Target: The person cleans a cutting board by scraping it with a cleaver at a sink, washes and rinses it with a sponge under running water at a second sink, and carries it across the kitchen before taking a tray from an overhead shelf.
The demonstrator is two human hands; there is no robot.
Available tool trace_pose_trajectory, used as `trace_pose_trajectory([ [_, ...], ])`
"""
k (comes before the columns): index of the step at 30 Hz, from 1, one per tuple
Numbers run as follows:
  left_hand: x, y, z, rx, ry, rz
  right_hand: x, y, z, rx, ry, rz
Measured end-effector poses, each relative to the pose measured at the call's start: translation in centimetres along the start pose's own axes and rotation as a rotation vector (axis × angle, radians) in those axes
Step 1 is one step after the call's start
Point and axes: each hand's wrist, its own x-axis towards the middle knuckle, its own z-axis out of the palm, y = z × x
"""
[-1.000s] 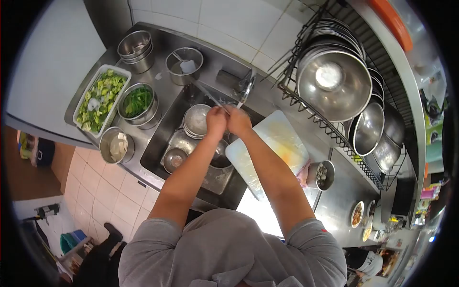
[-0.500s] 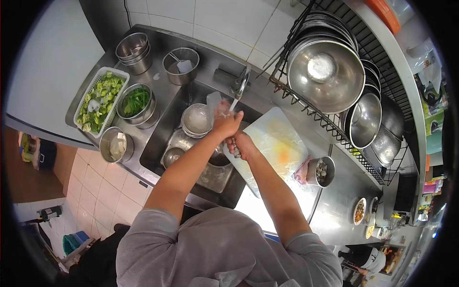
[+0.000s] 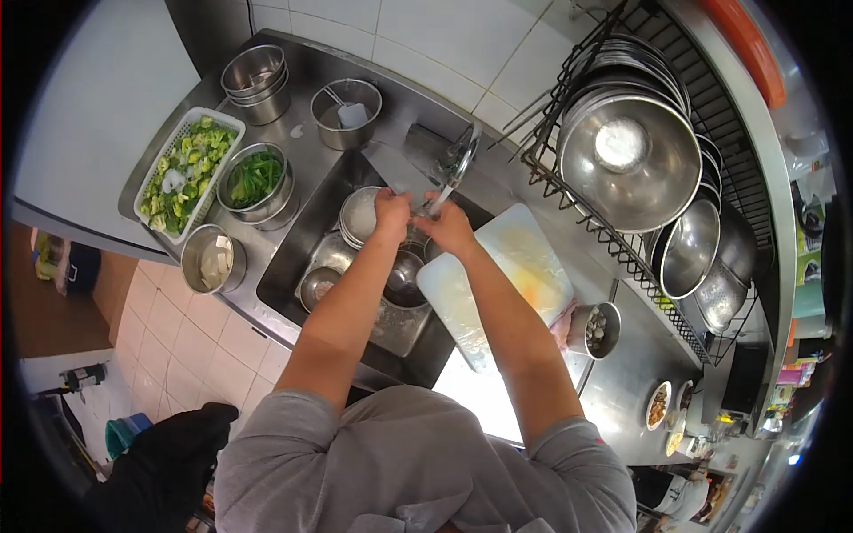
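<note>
A broad grey blade, which looks like a cleaver (image 3: 392, 167), lies under the running tap (image 3: 462, 160) over the sink (image 3: 283, 271). My right hand (image 3: 450, 229) is closed at its lower right end, where the handle is hidden. The fingers of my left hand (image 3: 392, 213) are bent against the blade's near edge, pinching it. Below my left hand sit stacked bowls (image 3: 354, 220), and another metal bowl (image 3: 404, 275) rests deeper in the sink. A white cutting board (image 3: 506, 275) with yellow and orange stains lies beside my right forearm.
On the left counter stand a basket of broccoli (image 3: 188, 178), a pot of green vegetables (image 3: 255, 185), a pot of pale pieces (image 3: 213, 259) and a pot with a white-ended utensil (image 3: 346, 115). A rack of metal bowls (image 3: 631, 164) hangs at right, above a small pot (image 3: 593, 330).
My left hand has moved from rubbing over the blade to its near edge. My right hand has moved up toward the tap, and the blade now shows flat and farther out.
</note>
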Motion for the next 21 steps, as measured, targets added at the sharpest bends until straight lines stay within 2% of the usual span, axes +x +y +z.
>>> trace_pose_trajectory([
  [2, 0.9, 0.3, -0.6, -0.007, -0.013, -0.042, 0.6, 0.1, 0.7, -0.128, 0.044, -0.188],
  [3, 0.8, 0.0, -0.6, -0.005, -0.016, -0.046, 0.5, 0.1, 1.2, -0.127, 0.046, -0.184],
  [5, 0.3, -0.5, -0.4, 0.054, 0.059, -0.077, -0.4, -2.2, 1.2, -0.474, -0.097, -0.090],
  [6, 0.0, -0.6, -0.4, 0.059, 0.054, -0.080, -1.1, -3.1, 0.9, -0.488, -0.125, -0.024],
  [8, -0.7, -0.5, -0.4, 0.010, -0.115, -0.082, -3.0, -2.3, 1.1, -0.517, -0.085, -0.025],
  [12, -2.0, -0.3, 1.8, -0.095, -0.130, -0.122, -9.1, -0.7, -0.2, -0.530, -0.051, 0.011],
  [14, 0.3, -1.7, 2.2, 0.074, -0.099, -0.306, -13.6, 0.4, -1.5, -0.513, -0.053, 0.050],
  [15, 0.0, -2.2, 2.8, 0.076, -0.121, -0.318, -15.9, 1.0, -2.2, -0.481, -0.059, 0.083],
  [17, -1.0, -3.3, 3.6, 0.522, -0.198, -0.022, -20.9, 2.2, -4.3, -0.459, -0.030, 0.150],
  [19, -0.7, -3.6, 4.5, 0.599, -0.211, -0.089, -25.9, 3.2, -6.3, -0.428, -0.010, 0.229],
  [21, 2.8, -5.6, 3.9, 0.173, -0.341, -0.487, -31.3, 3.8, -7.3, -0.422, 0.020, 0.341],
])
